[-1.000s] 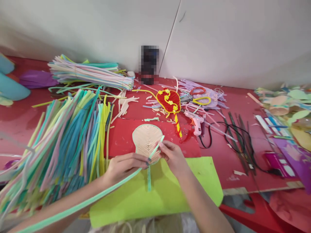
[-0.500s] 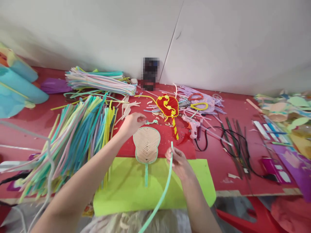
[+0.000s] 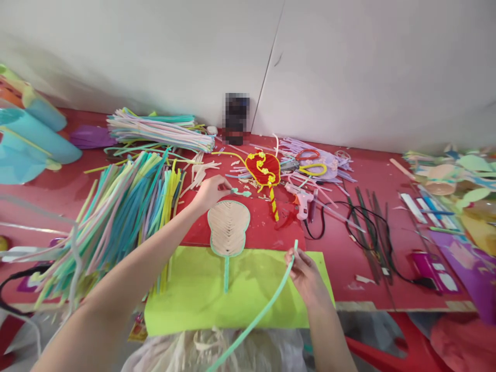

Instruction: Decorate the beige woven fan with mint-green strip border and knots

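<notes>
At the top edge of a beige leaf-shaped fan with a mint-green border and handle is my left hand. Its fingers are pinched at the end of a small curled mint-green pipe cleaner piece. My right hand, at the right side of the lime-green sheet, pinches a long mint-green pipe cleaner near its tip. The rest of that strand curves down toward my lap. The fan lies partly on a red board, with its handle over the lime sheet.
Bundles of coloured pipe cleaners lie at the left. Behind are a red-and-yellow fan, yellow-handled pliers and a pink glue gun. A black cord loops at the right, near a purple box.
My right hand has moved right and slightly down with the long pipe cleaner. My left hand stays near the fan's top with the small piece. The whole view has shifted slightly.
</notes>
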A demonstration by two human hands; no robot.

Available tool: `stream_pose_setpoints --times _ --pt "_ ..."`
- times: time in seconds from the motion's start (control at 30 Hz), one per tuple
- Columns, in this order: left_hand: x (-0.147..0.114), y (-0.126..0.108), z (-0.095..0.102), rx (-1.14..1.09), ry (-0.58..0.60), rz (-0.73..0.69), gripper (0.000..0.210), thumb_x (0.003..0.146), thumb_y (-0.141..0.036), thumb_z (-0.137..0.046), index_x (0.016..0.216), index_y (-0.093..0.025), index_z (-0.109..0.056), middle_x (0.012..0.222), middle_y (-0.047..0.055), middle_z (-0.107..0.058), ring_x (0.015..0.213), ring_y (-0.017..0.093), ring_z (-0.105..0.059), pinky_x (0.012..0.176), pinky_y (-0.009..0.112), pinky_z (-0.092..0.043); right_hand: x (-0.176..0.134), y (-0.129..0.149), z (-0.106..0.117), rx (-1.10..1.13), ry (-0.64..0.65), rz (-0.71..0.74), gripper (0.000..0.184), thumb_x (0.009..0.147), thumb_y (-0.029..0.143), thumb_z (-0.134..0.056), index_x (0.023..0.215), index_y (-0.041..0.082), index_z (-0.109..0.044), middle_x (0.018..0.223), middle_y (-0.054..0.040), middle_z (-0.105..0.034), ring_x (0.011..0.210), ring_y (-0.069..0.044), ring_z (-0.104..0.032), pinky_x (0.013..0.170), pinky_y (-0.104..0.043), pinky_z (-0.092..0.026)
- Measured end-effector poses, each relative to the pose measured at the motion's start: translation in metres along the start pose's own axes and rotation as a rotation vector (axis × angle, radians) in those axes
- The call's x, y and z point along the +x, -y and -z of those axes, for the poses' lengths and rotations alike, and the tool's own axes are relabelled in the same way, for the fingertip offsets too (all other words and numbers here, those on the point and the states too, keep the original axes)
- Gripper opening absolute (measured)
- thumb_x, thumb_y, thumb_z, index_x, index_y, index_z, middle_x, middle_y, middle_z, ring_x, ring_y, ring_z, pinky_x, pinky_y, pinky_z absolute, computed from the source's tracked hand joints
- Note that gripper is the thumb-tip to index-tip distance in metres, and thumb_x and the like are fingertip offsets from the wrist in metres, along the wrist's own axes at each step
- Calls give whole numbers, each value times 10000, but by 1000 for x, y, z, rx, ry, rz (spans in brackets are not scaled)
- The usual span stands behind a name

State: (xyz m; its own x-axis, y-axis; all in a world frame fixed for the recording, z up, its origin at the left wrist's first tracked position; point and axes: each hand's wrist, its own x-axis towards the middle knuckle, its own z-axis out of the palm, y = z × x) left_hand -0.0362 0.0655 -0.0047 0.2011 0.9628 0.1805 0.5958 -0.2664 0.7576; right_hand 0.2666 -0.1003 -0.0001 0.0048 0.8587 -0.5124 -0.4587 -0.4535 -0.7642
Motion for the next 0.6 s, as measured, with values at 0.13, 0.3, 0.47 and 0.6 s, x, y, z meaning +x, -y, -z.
stream_pose_setpoints --times 0.13,0.3,0.47,0.6 --pt "-23 -4 15 -1 54 -199 152 842 -252 -548 867 -171 -674 903 67 -657 875 163 -611 832 291 -463 2 -4 -1 1 1 -11 185 621 321 -802 709 202 -693 666 6 -578 573 -79 -500 444 -169 -382" --pt "-37 10 25 101 224 -273 254 900 -217 -437 969 -202 -680 1072 68 -653 1011 167 -597 923 316 -444 6 -7 -4 0 -22 -12 189 621 325 -803 716 206 -692 682 3 -600 592 -88 -528 466 -176 -415" --pt "-38 -3 27 177 49 -167 254 873 -321 -524 1070 -220 -647 1058 58 -620 992 182 -583 919 348 -444 11 -10 -10 -15 -27 -13 203 625 341 -799 728 204 -689 675 5 -607 568 -91 -532 463 -190 -424" --pt "-37 -14 19 323 103 -129 316 793 -405 -625 1025 -192 -651 1030 62 -611 961 215 -573 886 373 -438 14 -11 -17 -24 -15 -18 197 639 336 -790 737 199 -690 679 6 -601 570 -87 -522 450 -181 -403"
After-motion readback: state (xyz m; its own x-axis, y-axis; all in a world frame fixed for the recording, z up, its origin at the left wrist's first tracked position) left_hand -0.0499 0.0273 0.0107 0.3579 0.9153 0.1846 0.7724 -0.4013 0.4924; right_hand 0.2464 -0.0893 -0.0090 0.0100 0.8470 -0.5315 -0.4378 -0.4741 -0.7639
